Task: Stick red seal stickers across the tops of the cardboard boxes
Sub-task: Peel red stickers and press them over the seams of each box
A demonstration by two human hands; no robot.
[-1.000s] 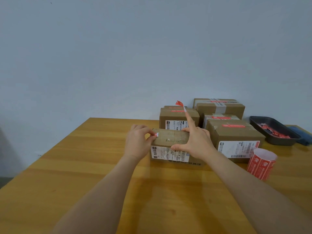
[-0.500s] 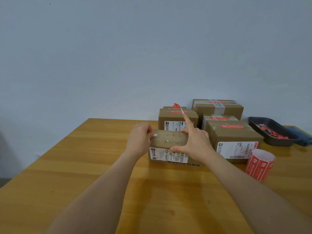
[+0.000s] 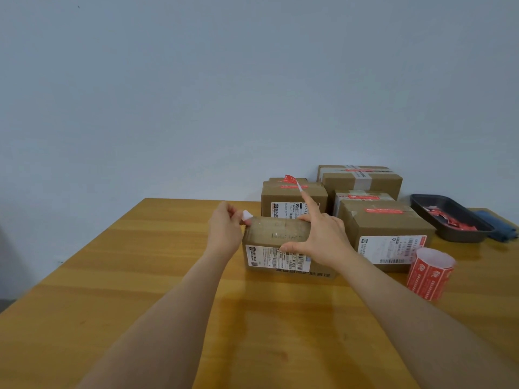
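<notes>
Four brown cardboard boxes [image 3: 384, 220] at one o'clock bear seals. The front unsealed box [image 3: 276, 242] remains: left hand [image 3: 226, 230] pinches a white tab [image 3: 247, 215]; right hand [image 3: 323, 240], spread, steadies it, red seal sticker [image 3: 290, 180] on its fingertip.

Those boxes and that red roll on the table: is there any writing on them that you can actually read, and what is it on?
Shipping label on the back-left box: "507-PS", partly legible.
Shipping label on the front box: barcodes and print, too small to read.
Dark print along its bottom edge: blurred.
Label on the right box: blurred.
Red seal stickers on box tops: unreadable.
Sticker roll: large white characters, unreadable.
</notes>
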